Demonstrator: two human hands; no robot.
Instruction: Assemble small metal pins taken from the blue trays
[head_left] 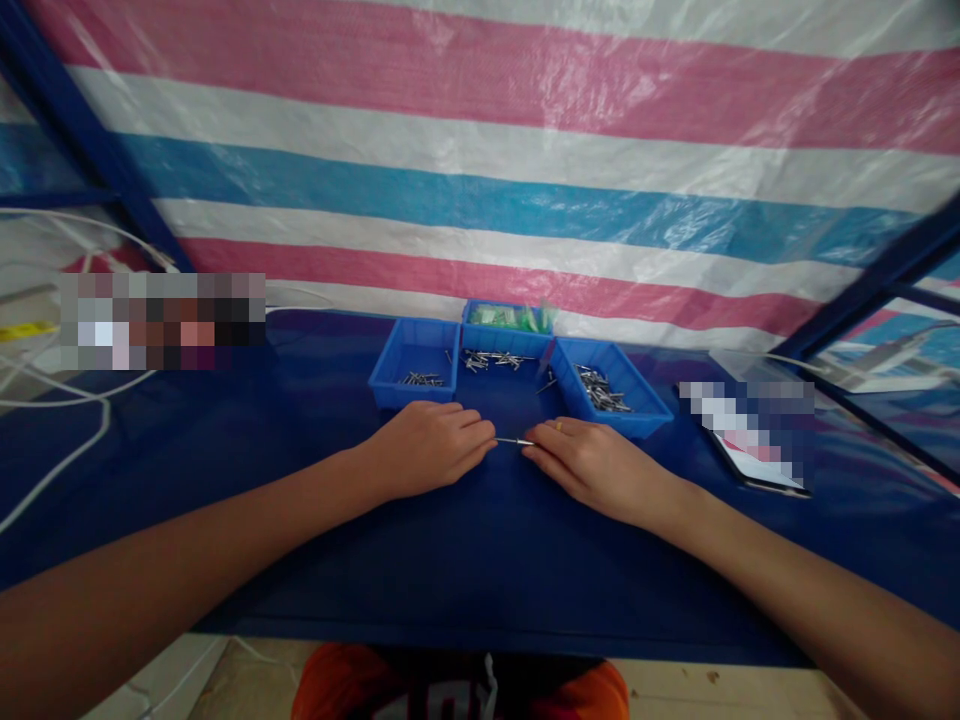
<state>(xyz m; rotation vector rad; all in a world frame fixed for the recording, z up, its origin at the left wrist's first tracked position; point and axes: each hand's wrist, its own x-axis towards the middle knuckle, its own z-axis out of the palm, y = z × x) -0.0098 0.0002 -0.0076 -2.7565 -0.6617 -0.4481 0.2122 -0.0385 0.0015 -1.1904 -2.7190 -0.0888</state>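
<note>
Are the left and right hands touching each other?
Apart: the head view shows a plain gap between the left hand and the right hand, with a thin metal pin spanning it.

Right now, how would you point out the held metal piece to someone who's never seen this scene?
On the dark blue table, look between the left hand and right hand. A slim metal piece spans the gap between them. Unlike the loose metal pieces lying beyond, it is held in the hands.
</note>
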